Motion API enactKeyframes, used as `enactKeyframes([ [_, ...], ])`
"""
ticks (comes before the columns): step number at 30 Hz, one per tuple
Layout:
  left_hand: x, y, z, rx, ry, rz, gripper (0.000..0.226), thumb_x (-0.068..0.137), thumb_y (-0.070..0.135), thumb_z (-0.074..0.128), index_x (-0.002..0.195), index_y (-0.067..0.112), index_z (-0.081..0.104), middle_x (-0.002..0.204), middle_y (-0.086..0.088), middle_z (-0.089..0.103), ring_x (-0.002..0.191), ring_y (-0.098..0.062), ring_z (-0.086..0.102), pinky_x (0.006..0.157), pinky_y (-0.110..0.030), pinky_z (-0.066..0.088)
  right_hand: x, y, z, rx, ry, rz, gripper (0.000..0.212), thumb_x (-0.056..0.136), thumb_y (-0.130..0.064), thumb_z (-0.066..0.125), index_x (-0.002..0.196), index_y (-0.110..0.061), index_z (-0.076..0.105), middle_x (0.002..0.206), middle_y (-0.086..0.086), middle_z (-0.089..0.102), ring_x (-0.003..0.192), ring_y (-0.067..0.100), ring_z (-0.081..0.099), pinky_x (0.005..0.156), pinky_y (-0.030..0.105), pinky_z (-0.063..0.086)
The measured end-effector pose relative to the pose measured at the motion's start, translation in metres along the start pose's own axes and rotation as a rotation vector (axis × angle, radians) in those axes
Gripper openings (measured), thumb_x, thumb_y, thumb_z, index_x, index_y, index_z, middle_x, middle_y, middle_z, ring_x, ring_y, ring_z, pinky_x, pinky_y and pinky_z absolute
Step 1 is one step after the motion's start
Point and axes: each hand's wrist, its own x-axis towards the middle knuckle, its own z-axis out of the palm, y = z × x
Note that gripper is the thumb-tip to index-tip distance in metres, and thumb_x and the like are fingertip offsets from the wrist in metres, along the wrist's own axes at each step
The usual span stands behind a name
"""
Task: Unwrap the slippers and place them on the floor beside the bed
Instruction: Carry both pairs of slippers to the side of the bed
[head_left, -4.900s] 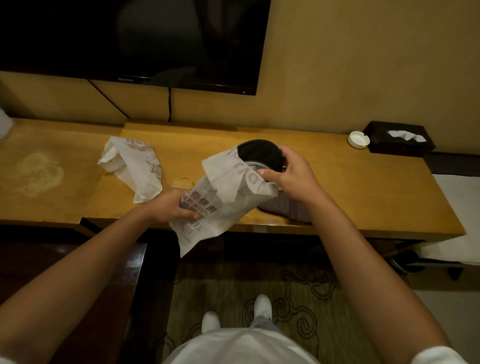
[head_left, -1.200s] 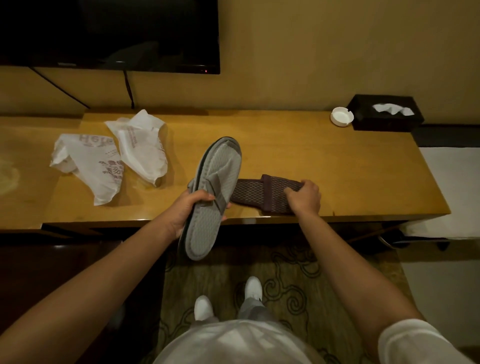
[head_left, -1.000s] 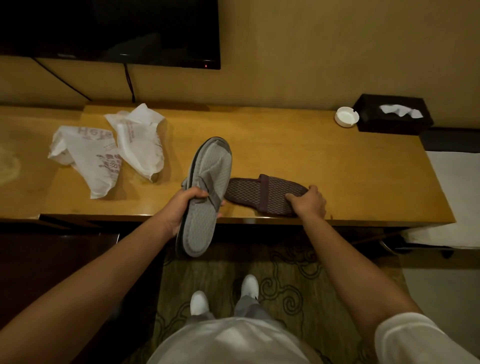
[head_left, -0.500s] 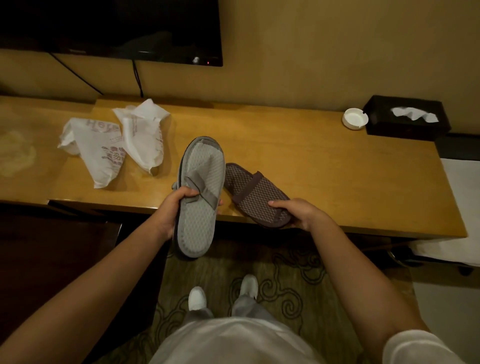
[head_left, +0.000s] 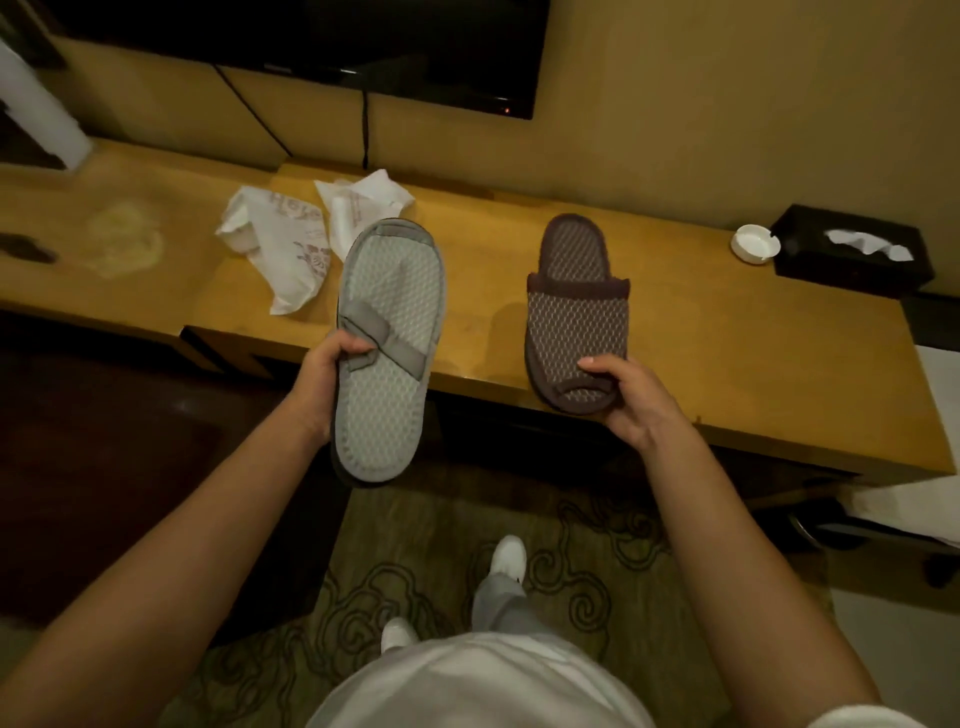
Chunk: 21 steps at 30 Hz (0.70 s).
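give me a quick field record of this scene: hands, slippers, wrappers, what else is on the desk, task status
left hand: grips the grey slipper by its strap, held up
right hand: holds the brown slipper at its toe end
wrappers: two white wrappers, empty and crumpled, on the wooden desk
desk, right end: white ashtray beside black tissue box
floor: patterned carpet below
status: both slippers unwrapped, neither on the floor yet; no bed in view
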Motion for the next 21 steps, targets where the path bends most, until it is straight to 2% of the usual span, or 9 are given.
enactKeyframes([
  [2, -0.018, 0.001, -0.02, 0.034, 0.044, 0.092, 0.038, 0.08, 0.017, 0.056, 0.112, 0.018, 0.075, 0.099, -0.005, 0.077, 0.086, -0.027, 0.074, 0.065, -0.037, 0.061, -0.023, 0.011, 0.031, -0.018, -0.011, -0.042, 0.036, 0.077, 0.005, 0.066, 0.108, -0.015, 0.067, 0.093, -0.001, 0.081, 0.088, 0.023, 0.076, 0.067, 0.031, 0.061],
  [5, -0.049, 0.003, -0.049, 0.226, 0.162, 0.252, 0.066, 0.079, 0.019, 0.065, 0.143, 0.026, 0.048, 0.119, 0.002, 0.068, 0.097, -0.018, 0.073, 0.068, -0.032, 0.06, -0.057, 0.034, 0.076, -0.048, -0.005, -0.103, 0.047, 0.064, 0.001, 0.064, 0.107, -0.019, 0.065, 0.094, -0.004, 0.077, 0.093, 0.024, 0.071, 0.071, 0.034, 0.058],
  [8, -0.085, 0.005, -0.083, 0.291, 0.197, 0.306, 0.084, 0.081, 0.019, 0.069, 0.15, 0.045, 0.031, 0.128, 0.01, 0.06, 0.103, -0.012, 0.071, 0.071, -0.03, 0.059, -0.084, 0.057, 0.112, -0.02, -0.058, -0.082, 0.052, 0.06, -0.001, 0.062, 0.11, -0.017, 0.065, 0.102, 0.002, 0.074, 0.098, 0.028, 0.069, 0.071, 0.036, 0.06],
  [10, -0.109, 0.008, -0.102, 0.305, 0.221, 0.351, 0.077, 0.087, 0.012, 0.066, 0.145, 0.051, 0.035, 0.131, 0.013, 0.057, 0.106, -0.009, 0.069, 0.071, -0.027, 0.06, -0.098, 0.069, 0.137, -0.04, -0.11, -0.052, 0.054, 0.06, -0.001, 0.062, 0.111, -0.017, 0.065, 0.105, 0.003, 0.073, 0.099, 0.028, 0.069, 0.071, 0.036, 0.06],
  [12, -0.132, 0.01, -0.121, 0.247, 0.25, 0.386, 0.066, 0.092, 0.004, 0.062, 0.135, 0.051, 0.046, 0.133, 0.016, 0.054, 0.109, -0.007, 0.066, 0.072, -0.025, 0.06, -0.11, 0.082, 0.162, -0.072, -0.174, -0.019, 0.054, 0.06, -0.001, 0.062, 0.112, -0.017, 0.065, 0.106, 0.003, 0.073, 0.1, 0.027, 0.069, 0.071, 0.036, 0.06],
  [14, -0.156, 0.01, -0.139, 0.174, 0.281, 0.405, 0.053, 0.092, -0.002, 0.057, 0.123, 0.04, 0.061, 0.135, 0.008, 0.054, 0.113, -0.014, 0.063, 0.075, -0.027, 0.059, -0.118, 0.094, 0.186, -0.097, -0.237, 0.014, 0.053, 0.061, -0.001, 0.061, 0.112, -0.018, 0.064, 0.107, 0.004, 0.073, 0.101, 0.028, 0.069, 0.072, 0.036, 0.06],
  [16, -0.178, 0.008, -0.158, 0.157, 0.326, 0.424, 0.04, 0.091, -0.006, 0.056, 0.11, 0.028, 0.067, 0.132, 0.001, 0.055, 0.116, -0.02, 0.06, 0.079, -0.03, 0.058, -0.125, 0.105, 0.208, -0.144, -0.312, 0.038, 0.053, 0.061, -0.001, 0.06, 0.111, -0.018, 0.065, 0.105, 0.003, 0.075, 0.101, 0.028, 0.069, 0.074, 0.037, 0.06],
  [18, -0.202, 0.004, -0.174, 0.166, 0.391, 0.447, 0.032, 0.091, -0.006, 0.057, 0.093, 0.023, 0.07, 0.122, 0.002, 0.06, 0.112, -0.018, 0.06, 0.081, -0.03, 0.056, -0.13, 0.119, 0.227, -0.197, -0.389, 0.065, 0.053, 0.061, 0.0, 0.06, 0.11, -0.019, 0.066, 0.103, 0.002, 0.077, 0.103, 0.029, 0.069, 0.078, 0.039, 0.059],
  [21, -0.238, -0.01, -0.19, 0.154, 0.52, 0.462, 0.041, 0.092, -0.006, 0.055, 0.069, 0.024, 0.072, 0.095, 0.008, 0.069, 0.096, -0.013, 0.063, 0.074, -0.024, 0.054, -0.136, 0.137, 0.249, -0.263, -0.502, 0.129, 0.055, 0.063, 0.0, 0.06, 0.115, -0.018, 0.066, 0.111, 0.006, 0.075, 0.109, 0.033, 0.067, 0.083, 0.042, 0.058],
])
